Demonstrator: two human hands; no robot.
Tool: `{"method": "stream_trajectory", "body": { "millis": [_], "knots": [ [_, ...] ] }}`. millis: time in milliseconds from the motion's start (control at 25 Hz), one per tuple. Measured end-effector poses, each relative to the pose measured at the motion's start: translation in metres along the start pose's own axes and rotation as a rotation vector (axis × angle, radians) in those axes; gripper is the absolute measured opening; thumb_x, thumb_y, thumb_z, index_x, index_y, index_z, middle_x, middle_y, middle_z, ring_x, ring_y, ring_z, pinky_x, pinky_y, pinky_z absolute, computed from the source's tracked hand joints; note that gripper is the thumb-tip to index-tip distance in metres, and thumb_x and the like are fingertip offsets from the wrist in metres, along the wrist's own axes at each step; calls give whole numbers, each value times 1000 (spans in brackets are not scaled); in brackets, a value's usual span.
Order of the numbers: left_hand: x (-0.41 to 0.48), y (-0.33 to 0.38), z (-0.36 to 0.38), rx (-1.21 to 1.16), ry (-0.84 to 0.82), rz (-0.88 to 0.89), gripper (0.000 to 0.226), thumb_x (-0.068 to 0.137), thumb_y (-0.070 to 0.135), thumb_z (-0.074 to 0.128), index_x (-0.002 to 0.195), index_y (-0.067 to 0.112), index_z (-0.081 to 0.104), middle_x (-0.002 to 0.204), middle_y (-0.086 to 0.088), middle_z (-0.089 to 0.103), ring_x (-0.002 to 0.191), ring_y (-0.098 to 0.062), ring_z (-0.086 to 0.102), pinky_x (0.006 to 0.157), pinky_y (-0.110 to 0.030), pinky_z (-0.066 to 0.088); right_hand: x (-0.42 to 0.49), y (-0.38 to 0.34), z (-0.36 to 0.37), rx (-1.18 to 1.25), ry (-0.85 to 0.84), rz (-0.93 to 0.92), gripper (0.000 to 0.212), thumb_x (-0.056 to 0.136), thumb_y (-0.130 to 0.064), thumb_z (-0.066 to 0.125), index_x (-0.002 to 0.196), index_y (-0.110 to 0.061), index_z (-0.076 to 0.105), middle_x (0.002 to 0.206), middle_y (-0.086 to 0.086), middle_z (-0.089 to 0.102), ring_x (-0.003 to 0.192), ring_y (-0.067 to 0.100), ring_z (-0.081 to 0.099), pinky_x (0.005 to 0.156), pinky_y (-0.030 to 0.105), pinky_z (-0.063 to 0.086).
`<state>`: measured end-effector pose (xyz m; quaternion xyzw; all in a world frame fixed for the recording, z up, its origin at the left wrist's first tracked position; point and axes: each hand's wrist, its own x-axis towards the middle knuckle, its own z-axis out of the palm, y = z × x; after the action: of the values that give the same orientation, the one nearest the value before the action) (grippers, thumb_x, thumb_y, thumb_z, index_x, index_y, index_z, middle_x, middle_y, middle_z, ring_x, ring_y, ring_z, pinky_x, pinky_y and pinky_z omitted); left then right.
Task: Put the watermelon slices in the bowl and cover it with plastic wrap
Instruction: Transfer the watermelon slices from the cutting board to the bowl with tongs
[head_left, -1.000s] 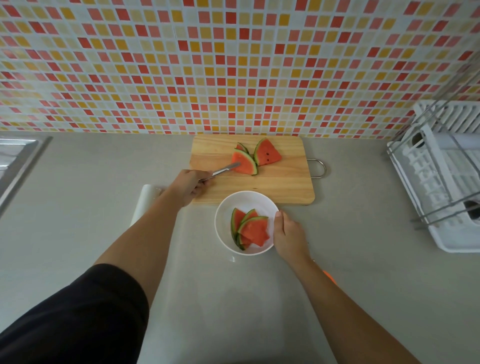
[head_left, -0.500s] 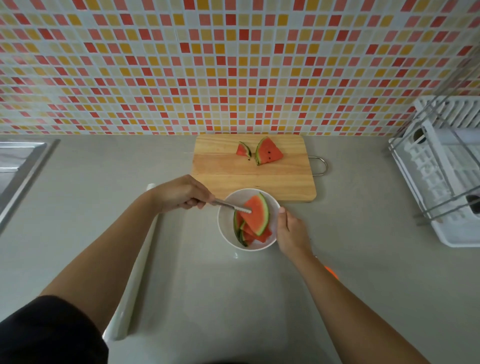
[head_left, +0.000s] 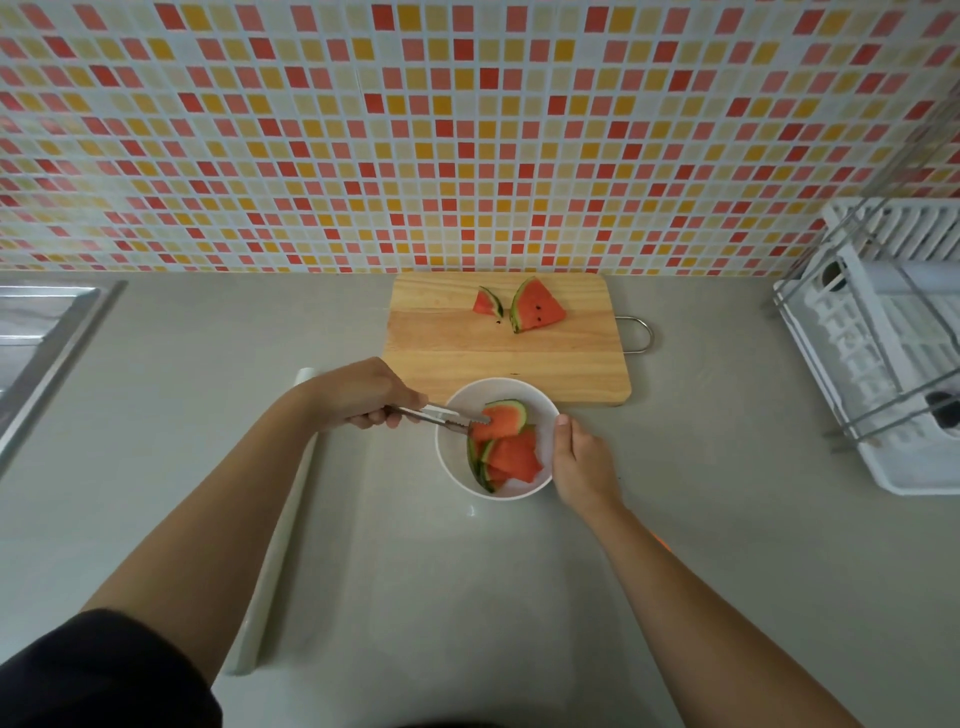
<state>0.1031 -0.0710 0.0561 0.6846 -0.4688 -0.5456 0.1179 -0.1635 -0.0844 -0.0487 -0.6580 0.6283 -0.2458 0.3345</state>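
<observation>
A white bowl sits on the counter just in front of the wooden cutting board. It holds several watermelon slices. My left hand grips metal tongs, whose tips pinch one slice at the bowl's far side. My right hand holds the bowl's right rim, thumb on the edge. Two slices stay on the board: a small one and a larger one. A roll of plastic wrap lies on the counter under my left forearm.
A white dish rack with metal bars stands at the right edge. A steel sink is at the far left. The tiled wall runs behind the board, whose metal handle sticks out to the right.
My left hand carried a slice in the tongs from the board to the bowl and lowered it onto the other slices. My right hand stayed on the rim.
</observation>
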Motion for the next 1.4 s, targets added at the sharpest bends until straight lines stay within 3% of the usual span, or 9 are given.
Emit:
{"method": "stream_trajectory", "body": {
  "millis": [160, 280, 400, 520, 720, 960, 1080, 1240, 1400],
  "knots": [
    [-18, 17, -21, 170, 64, -10, 27, 85, 25, 65, 72, 2, 71, 48, 1, 48, 39, -10, 30, 40, -18, 26, 0, 0, 0, 3, -4, -5, 41, 97, -38, 26, 69, -18, 48, 74, 11, 62, 73, 31, 58, 64, 33, 37],
    [-20, 27, -45, 103, 177, 63, 31, 83, 30, 68, 63, 6, 69, 46, 4, 48, 42, -8, 36, 43, -19, 31, 0, 1, 1, 9, 14, -15, 41, 95, -40, 25, 65, -22, 46, 69, 7, 61, 68, 27, 54, 62, 32, 35],
    [10, 33, -37, 101, 443, 149, 23, 89, 33, 62, 81, 13, 69, 62, 4, 61, 56, -12, 50, 54, -23, 41, 0, 2, 2, 7, 19, -11, 43, 95, -41, 25, 58, -25, 40, 58, -6, 51, 63, 25, 52, 60, 31, 33],
    [50, 32, -14, 232, 611, 161, 29, 94, 35, 55, 93, 9, 69, 80, -8, 64, 70, -21, 55, 60, -27, 42, 1, 4, 3, 5, 19, -9, 42, 96, -37, 28, 57, -27, 38, 60, -4, 51, 63, 26, 53, 61, 31, 34],
    [96, 51, 10, 253, 674, 30, 49, 92, 45, 52, 58, 11, 48, 56, -1, 43, 57, -22, 44, 44, -27, 28, 1, 5, 3, 12, 36, -46, 40, 93, -39, 28, 55, -28, 33, 54, -6, 45, 57, 25, 48, 57, 32, 33],
    [113, 83, 36, 398, 741, 46, 15, 93, 17, 49, 91, 5, 56, 75, -4, 47, 64, -20, 47, 48, -25, 31, 3, 8, 3, -28, 20, -74, 41, 96, -31, 31, 56, -25, 33, 51, -9, 41, 54, 27, 48, 56, 30, 29],
    [112, 78, 29, 440, 792, -1, 13, 87, 14, 52, 77, 7, 48, 66, 0, 43, 54, -15, 41, 43, -25, 26, 2, 8, 3, -7, 15, -68, 41, 97, -31, 30, 57, -23, 34, 51, -8, 43, 54, 25, 47, 56, 31, 31],
    [112, 63, 4, 202, 762, -71, 32, 86, 21, 58, 62, 9, 42, 60, -1, 45, 50, -14, 42, 43, -24, 32, 2, 7, 2, 20, 3, -45, 41, 96, -34, 29, 56, -24, 34, 50, -7, 45, 51, 15, 46, 55, 30, 31],
    [92, 42, -12, -397, 669, -100, 18, 85, 15, 61, 72, 3, 58, 70, -7, 54, 46, -13, 41, 41, -21, 33, 1, 4, 1, 4, 11, -40, 41, 96, -35, 29, 56, -26, 34, 52, -9, 45, 56, 24, 49, 58, 32, 34]
  ]
}}
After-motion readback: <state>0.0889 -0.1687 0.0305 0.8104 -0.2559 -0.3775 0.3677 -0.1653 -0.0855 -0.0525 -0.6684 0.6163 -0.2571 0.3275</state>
